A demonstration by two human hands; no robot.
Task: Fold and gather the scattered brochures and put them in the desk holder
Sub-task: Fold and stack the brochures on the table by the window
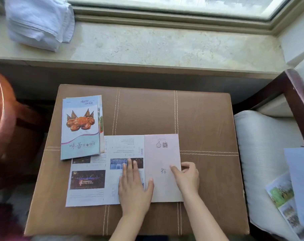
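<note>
An unfolded brochure (pixel 88 186) lies flat on the brown leather stool (pixel 199 119), with photo panels on its left and a pale pink panel (pixel 162 153) on its right. My left hand (pixel 133 186) presses flat on the middle panel, fingers spread. At the pink panel's right edge, my right hand (pixel 187 176) pinches the paper between thumb and fingers. A folded brochure with a crab picture (pixel 80 127) rests on other folded ones at the stool's left, overlapping the open brochure's top corner. No desk holder is in view.
More brochures (pixel 290 199) lie on a white cushioned chair (pixel 258 145) at the right. A marble windowsill (pixel 165 44) runs behind the stool, with a folded white towel (pixel 40 23) at its left. A round wooden table edge (pixel 0 110) sits at the far left.
</note>
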